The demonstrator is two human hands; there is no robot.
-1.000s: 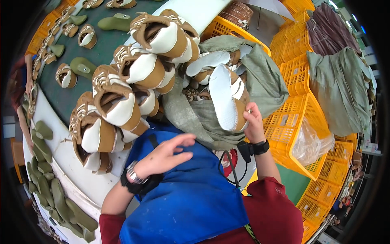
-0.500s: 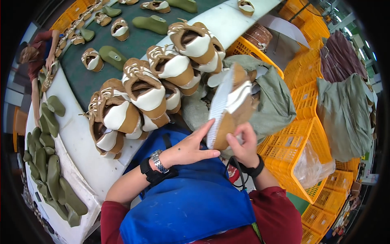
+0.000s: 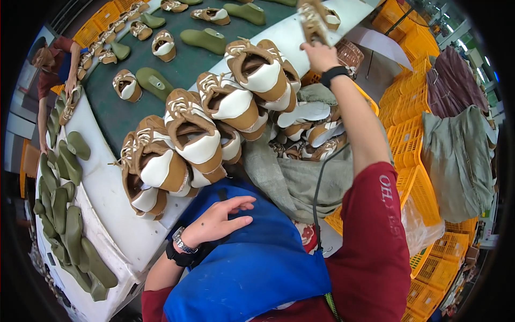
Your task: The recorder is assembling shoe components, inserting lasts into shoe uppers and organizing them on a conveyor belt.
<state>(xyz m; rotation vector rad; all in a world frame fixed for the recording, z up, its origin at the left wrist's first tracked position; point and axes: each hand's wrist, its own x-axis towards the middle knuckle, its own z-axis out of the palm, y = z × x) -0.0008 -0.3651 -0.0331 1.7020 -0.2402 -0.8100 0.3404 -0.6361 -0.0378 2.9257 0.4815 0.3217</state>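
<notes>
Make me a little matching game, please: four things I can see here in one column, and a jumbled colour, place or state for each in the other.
Things:
1. Right hand
2. Left hand
3. Apron
4. Near sack

Descriptions:
A. Blue
B. Empty, over the apron
C. Grey-green
D. Stretched out, holding a shoe

Right pairs: 1-D, 2-B, 3-A, 4-C.
</notes>
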